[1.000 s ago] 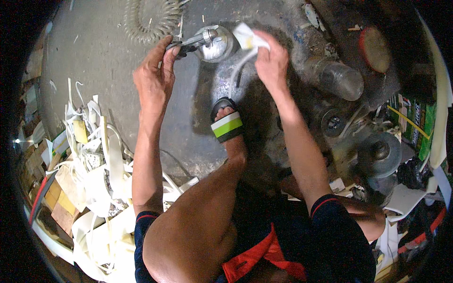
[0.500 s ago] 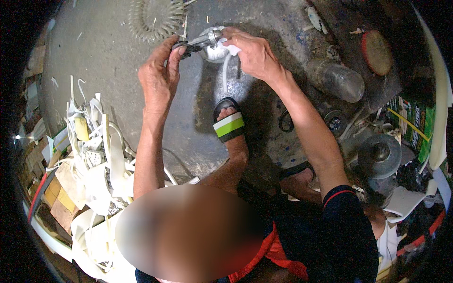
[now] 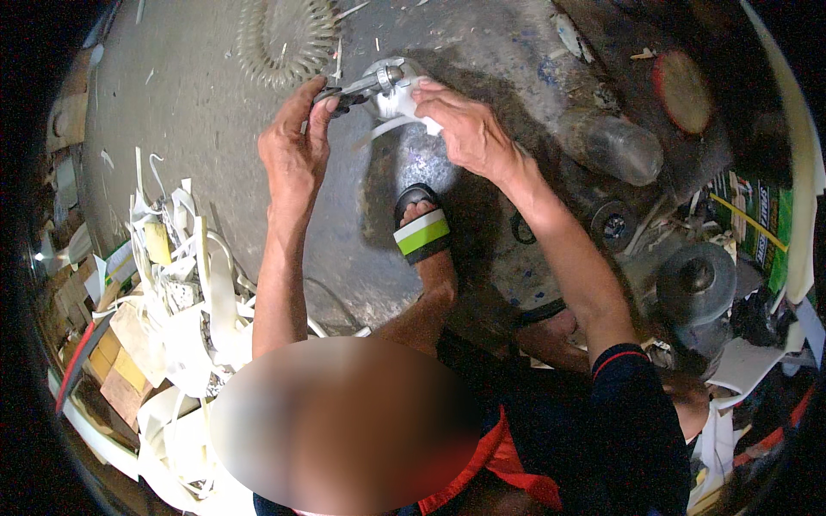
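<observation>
Keep your left hand point(image 3: 294, 153) pinched firmly on the dark handle of the metal tool point(image 3: 361, 86), and let your right hand point(image 3: 465, 129), fingers curled around the white piece point(image 3: 397, 105), hold it steady against the tool's tip just between your hands. Beyond them the coiled hose point(image 3: 284, 39) lies on the floor. Your right fingers hide the contact point, so check the seating by feel.

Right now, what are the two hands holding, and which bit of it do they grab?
The left hand grips a metal tool by its dark handle end. The right hand pinches a white strip piece at the tool's tip, fingers on its upper edge.
</observation>
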Tool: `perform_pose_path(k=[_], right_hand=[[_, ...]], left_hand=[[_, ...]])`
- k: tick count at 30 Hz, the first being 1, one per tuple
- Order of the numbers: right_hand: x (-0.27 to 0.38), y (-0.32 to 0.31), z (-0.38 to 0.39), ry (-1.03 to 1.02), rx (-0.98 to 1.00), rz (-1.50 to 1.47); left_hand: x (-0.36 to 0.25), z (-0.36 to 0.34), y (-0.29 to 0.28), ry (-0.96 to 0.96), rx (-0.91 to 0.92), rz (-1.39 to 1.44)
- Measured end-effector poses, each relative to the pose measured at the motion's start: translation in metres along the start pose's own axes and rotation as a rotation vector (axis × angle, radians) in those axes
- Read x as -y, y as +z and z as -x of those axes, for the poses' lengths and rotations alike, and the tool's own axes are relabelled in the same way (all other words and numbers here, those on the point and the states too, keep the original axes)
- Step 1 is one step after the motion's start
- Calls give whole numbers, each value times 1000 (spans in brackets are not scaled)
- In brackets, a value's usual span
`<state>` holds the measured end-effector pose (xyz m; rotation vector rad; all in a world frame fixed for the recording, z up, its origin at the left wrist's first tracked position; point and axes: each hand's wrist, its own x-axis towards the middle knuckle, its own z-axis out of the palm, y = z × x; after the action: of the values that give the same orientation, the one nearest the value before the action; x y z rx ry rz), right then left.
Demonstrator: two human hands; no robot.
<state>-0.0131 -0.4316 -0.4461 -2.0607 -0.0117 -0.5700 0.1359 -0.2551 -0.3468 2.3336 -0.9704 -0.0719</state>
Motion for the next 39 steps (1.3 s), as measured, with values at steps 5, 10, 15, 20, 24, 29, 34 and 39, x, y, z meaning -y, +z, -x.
perform_pose_path(k=[5, 10, 15, 20, 24, 29, 34, 39], right_hand=[[5, 0, 30, 289, -70, -252], [-9, -8, 53, 776, -636, -1113], [-23, -13, 53, 791, -648, -1312], [-25, -8, 37, 778, -657, -1294], [-21, -4, 25, 830, -605, -1203], [-14, -5, 9, 787, -476, -1052], [-13, -3, -5, 805, -291, -705], [-21, -1, -16, 839, -358, -778]], left_hand=[[1, 0, 0, -22, 9, -38], [6, 2, 2, -49, -1, -60], [7, 1, 4, -88, -2, -49], [6, 2, 3, -45, -29, -41], [6, 2, 3, -58, -24, -26], [4, 1, 2, -17, -35, -55], [3, 2, 2, -30, -38, -41], [5, 2, 4, -15, -66, -22]])
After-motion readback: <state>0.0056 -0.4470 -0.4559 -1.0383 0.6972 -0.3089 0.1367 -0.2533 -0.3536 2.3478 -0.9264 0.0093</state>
